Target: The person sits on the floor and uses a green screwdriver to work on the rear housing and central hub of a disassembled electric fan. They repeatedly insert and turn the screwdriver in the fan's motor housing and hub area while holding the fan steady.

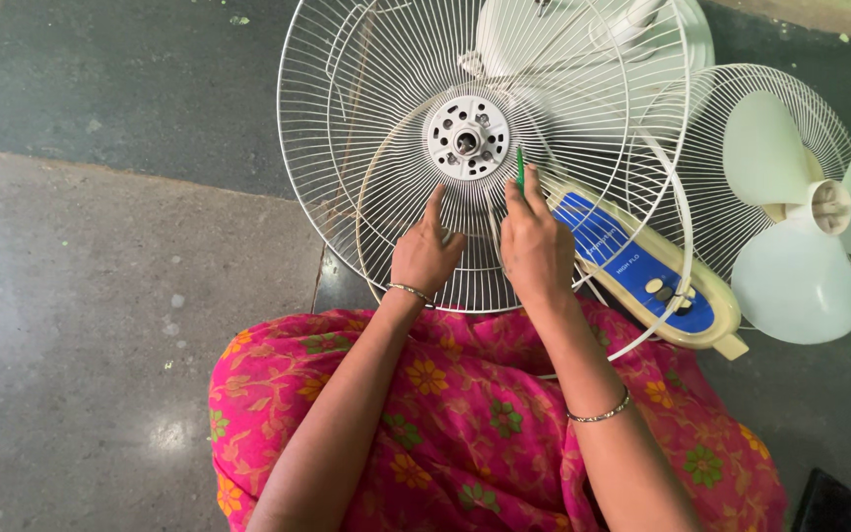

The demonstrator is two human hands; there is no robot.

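Note:
A white wire fan guard (pixel 347 118) stands tilted in front of me, its round hub (pixel 467 137) showing a hole in the middle. My left hand (pixel 425 254) rests on the lower wires of the guard, fingers spread, index finger pointing up. My right hand (pixel 536 246) is shut on a thin green tool (pixel 519 167), whose tip points up just right of the hub. Behind the guard lies the fan's cream base with a blue control panel (pixel 632 266).
A white three-blade fan propeller (pixel 800 217) lies at the right on a second wire guard (pixel 711 177). My lap, in pink flowered cloth (pixel 465 424), fills the bottom. Grey stone floor (pixel 100 325) lies to the left. A dark object (pixel 824 502) sits at the bottom right corner.

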